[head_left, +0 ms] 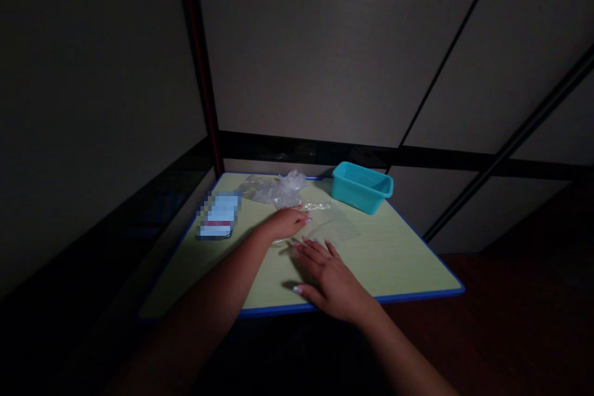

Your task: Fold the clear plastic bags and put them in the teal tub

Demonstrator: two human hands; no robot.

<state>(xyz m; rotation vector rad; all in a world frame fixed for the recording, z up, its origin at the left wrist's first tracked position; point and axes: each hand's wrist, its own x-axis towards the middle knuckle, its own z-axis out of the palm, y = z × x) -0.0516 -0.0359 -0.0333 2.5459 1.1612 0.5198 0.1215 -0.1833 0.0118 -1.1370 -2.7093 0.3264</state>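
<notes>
Teal plastic makes the tub (362, 190), which sits at the far right of the pale, blue-rimmed table (403, 266) with its open top facing up. Nearer the person than the tub, and to its left, a clear sheet (341, 227) lies flat, thin enough that its outline is hard to follow; a shiny, wrinkled strip (318, 205) shows along its far side, closer to the tub. The left hand (288, 223) is left of the tub and nearer the person, at the sheet's left side, its forearm slanting in from the lower left and its back turned up. The fingers point rightward, held close together and a little bent, with the tips low over the plastic; whether they pinch it or only press on it, I cannot tell. The right hand (331, 278) is on the person's side of the tub, slightly to its left, back up, with the wrist coming in from the lower right. Its grip is loose and holds nothing: the fingers fan out away from the person and leftward, their tips by the sheet's near edge, while the thumb stands apart, pointing left. Left of the tub, beyond the left hand, sits a crumpled bag (290, 187); farther left of the tub lies a phone (220, 215), its screen lit and pixelated
</notes>
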